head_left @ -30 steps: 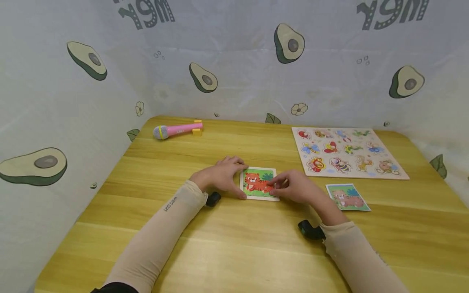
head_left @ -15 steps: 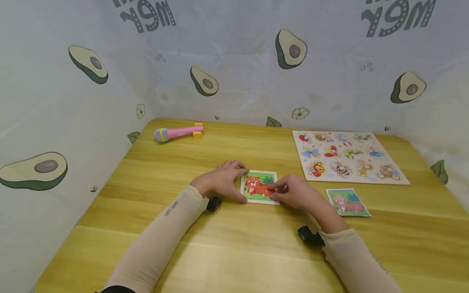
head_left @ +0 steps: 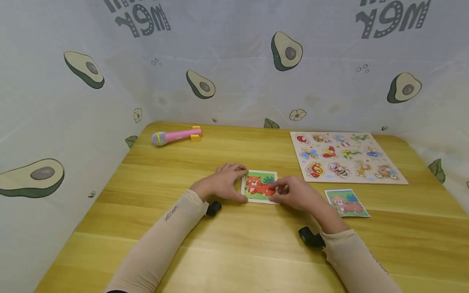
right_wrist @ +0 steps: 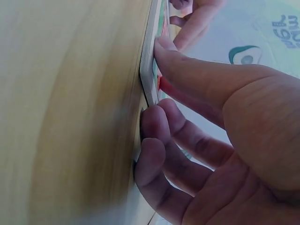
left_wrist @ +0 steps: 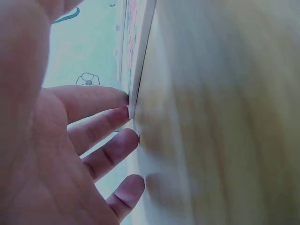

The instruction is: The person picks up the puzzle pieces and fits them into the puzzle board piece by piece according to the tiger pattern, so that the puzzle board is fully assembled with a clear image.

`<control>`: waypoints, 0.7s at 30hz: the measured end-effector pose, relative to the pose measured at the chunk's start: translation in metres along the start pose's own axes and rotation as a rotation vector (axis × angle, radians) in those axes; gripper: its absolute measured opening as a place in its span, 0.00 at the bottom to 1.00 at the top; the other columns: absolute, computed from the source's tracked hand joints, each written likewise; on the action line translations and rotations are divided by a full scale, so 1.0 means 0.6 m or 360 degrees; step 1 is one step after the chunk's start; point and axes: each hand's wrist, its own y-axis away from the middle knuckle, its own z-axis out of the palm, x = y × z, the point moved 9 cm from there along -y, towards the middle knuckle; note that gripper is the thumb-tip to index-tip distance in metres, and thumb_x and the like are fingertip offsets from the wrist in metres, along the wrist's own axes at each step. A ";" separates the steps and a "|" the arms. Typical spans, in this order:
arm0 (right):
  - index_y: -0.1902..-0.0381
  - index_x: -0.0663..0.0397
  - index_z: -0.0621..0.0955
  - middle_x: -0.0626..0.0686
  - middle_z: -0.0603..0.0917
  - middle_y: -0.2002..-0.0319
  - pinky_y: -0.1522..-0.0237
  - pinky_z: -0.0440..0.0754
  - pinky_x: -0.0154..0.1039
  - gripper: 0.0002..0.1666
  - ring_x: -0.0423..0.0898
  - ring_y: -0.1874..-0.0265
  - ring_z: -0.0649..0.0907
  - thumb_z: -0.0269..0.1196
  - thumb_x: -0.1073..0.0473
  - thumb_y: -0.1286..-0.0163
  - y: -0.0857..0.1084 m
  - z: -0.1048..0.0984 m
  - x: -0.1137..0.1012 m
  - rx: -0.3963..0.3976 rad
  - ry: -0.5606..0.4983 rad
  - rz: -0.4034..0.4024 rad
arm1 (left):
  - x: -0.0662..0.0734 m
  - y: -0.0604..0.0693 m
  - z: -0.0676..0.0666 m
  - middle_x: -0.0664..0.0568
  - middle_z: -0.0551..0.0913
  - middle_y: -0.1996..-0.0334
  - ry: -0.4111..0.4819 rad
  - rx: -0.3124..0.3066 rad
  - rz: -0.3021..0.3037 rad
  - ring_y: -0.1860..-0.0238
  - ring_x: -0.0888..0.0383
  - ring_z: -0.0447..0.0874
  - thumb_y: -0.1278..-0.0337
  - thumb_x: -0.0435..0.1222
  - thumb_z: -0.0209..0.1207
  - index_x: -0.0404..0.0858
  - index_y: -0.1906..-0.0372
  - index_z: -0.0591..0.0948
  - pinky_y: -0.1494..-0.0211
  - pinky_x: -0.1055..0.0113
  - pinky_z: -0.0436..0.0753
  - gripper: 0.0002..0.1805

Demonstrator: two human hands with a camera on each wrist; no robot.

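A small square tiger jigsaw puzzle point(head_left: 258, 188) in a pale frame lies flat on the wooden table, its picture looking whole where it shows. My left hand point(head_left: 224, 183) holds its left side, the thumb at the near corner and the fingers at the far one. In the left wrist view, fingertips point(left_wrist: 123, 99) touch the frame's corner while the other fingers rest by the table. My right hand point(head_left: 294, 193) grips the right edge with bent fingers. The right wrist view has its thumb point(right_wrist: 171, 58) on the near edge and an index finger partly hidden behind it.
A tiger picture card point(head_left: 347, 202) lies right of the right hand. Behind it is a large insect puzzle board point(head_left: 346, 158). A pink toy microphone point(head_left: 177, 135) with yellow blocks sits at the back left. An avocado-printed curtain point(head_left: 242, 53) stands behind the table.
Both hands stay at the puzzle's sides, with only slight shifts of the right fingers at its edge. The head view has tilted a little; nothing else has visibly moved.
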 end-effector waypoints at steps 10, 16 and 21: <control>0.52 0.57 0.88 0.48 0.79 0.71 0.70 0.73 0.41 0.15 0.45 0.73 0.75 0.72 0.57 0.34 0.000 -0.003 0.006 0.0013 0.0025 0.0068 | -0.002 -0.004 0.000 0.51 0.58 0.23 -0.0033 0.0013 -0.0026 0.26 0.49 0.53 0.48 0.58 0.69 0.40 0.22 0.62 0.27 0.43 0.50 0.52; 0.51 0.58 0.88 0.48 0.78 0.71 0.69 0.73 0.41 0.14 0.45 0.73 0.75 0.70 0.59 0.33 -0.001 -0.003 0.004 0.0032 0.0038 0.0024 | -0.003 -0.004 0.000 0.52 0.57 0.22 -0.0003 0.0007 -0.0051 0.27 0.50 0.55 0.47 0.58 0.69 0.39 0.22 0.62 0.28 0.45 0.50 0.52; 0.51 0.58 0.87 0.49 0.78 0.70 0.70 0.72 0.41 0.15 0.45 0.73 0.74 0.70 0.59 0.33 -0.003 0.001 0.003 0.0028 0.0039 0.0015 | -0.005 -0.001 0.000 0.52 0.56 0.22 -0.0009 0.0003 -0.0062 0.25 0.47 0.51 0.47 0.58 0.69 0.39 0.22 0.61 0.27 0.43 0.48 0.52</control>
